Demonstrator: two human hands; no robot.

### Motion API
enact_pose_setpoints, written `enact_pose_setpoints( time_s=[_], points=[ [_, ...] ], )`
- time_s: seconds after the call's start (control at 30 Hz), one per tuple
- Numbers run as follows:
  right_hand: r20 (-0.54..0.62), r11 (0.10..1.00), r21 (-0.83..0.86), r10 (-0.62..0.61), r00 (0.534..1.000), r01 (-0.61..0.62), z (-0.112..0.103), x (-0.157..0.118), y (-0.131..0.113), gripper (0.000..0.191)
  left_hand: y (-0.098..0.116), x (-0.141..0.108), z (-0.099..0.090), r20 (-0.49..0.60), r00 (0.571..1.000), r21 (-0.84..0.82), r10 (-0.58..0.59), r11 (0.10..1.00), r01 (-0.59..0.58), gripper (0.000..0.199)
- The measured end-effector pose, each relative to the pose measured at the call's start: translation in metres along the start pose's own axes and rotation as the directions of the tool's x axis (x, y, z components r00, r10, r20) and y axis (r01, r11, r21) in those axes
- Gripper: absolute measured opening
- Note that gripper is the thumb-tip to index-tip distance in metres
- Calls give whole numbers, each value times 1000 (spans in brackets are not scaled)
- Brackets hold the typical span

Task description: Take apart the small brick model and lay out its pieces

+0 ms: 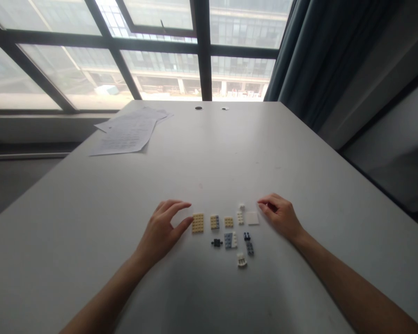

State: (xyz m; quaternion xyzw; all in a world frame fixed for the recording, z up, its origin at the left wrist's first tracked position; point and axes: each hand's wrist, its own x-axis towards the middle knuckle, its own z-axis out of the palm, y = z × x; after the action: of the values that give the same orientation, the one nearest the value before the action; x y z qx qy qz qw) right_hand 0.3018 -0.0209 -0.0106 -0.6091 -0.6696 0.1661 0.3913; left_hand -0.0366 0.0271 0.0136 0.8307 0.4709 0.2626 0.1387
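Note:
My left hand point(165, 225) rests on the table with thumb and fingers apart, its thumb tip at the left edge of a tan studded plate point(198, 223). To the right lie a tan and blue-grey piece point(214, 222), a smaller tan piece point(229, 222), a white studded piece point(240, 218) and a flat white square point(252, 218). Below them are a black piece point(216, 242), a grey and white piece point(230, 240), dark blocks point(250, 247) and a white curved piece point(242, 261). My right hand point(278, 213) is beside the white square, fingers curled together; whether anything is between them is hidden.
The white table point(209, 153) reaches back to a window with dark frames point(205, 69). Printed sheets of paper point(128, 134) lie at its back left. Two round holes are near the far edge. A dark blue curtain point(313, 60) hangs at the right.

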Motion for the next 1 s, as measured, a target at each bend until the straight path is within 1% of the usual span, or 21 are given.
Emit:
enact_pose_setpoints(
  time_s=[0.07, 0.17, 0.27, 0.4, 0.5, 0.7, 0.83, 1.0],
  points=[
    [-3, 1000, -2, 0, 1000, 0, 1, 0, 1, 15, -7, -6, 2, 57, 997, 0, 44, 999, -44, 38],
    [4, 1000, -26, -2, 1000, 2, 2, 0, 1, 14, -11, -8, 7, 141, 984, 9, 107, 994, -109, 45],
    [52, 998, -50, -21, 998, 23, 3, 1, 0, 16, -10, -6, 13, 174, 971, 10, 162, 986, -166, 45],
    [146, 997, -51, -49, 988, 57, 5, 6, -3, 18, -5, -2, 18, 183, 962, -8, 201, 979, -203, 39],
    [198, 998, -41, -46, 979, 55, 9, 12, -6, 20, -3, -1, 20, 199, 956, -37, 218, 976, -215, 36],
    [226, 998, -37, -38, 973, 48, 17, 25, -10, 21, -5, 1, 24, 180, 961, -100, 212, 975, -196, 34],
    [265, 998, -24, -46, 963, 54, 19, 29, -12, 21, -6, 1, 24, 169, 954, -119, 246, 966, -228, 30],
    [288, 995, -33, -84, 954, 98, 24, 32, -12, 14, -6, -1, 25, 146, 944, -113, 297, 953, -282, 23]
  ],
)
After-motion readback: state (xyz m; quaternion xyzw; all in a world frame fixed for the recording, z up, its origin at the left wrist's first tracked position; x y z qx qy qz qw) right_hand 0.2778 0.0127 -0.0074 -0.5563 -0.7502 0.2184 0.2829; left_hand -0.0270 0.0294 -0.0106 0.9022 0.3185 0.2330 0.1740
